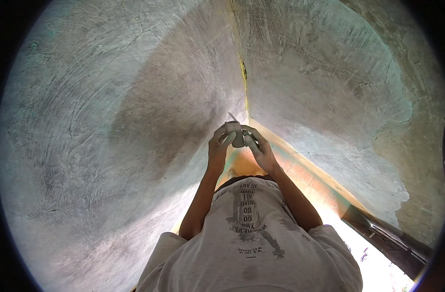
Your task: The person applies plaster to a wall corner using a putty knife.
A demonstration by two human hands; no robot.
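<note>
Closest of all is the person's pale grey T-shirt (251,243), filling the bottom of the view, with a dark printed design running down the chest. It is loose and creased, the short sleeves spreading out to either side.

Beyond it, and far larger, stand two rough plastered walls. The left wall (110,121) is grey and swirled with trowel marks, with a broad darker patch across its middle. The right wall (329,87) is much the same stuff, brightly lit over most of its face, with an uneven edge where the paler coat ends. They meet in a corner (244,78) that runs straight down toward the hands, flecked yellow along the seam.

Below the corner lies a strip of orange-tan tiled floor (305,180), running off to the lower right into glare.

Both bare forearms rise from the shirt and come together just below the corner. The left hand (218,148) and the right hand (262,150) share one small pale object (237,135) — it looks like a little cup or fitting, though I cannot tell which. The left fingers curl around its near side, the right fingers close over its other side, so both hands have it gripped between them.
</note>
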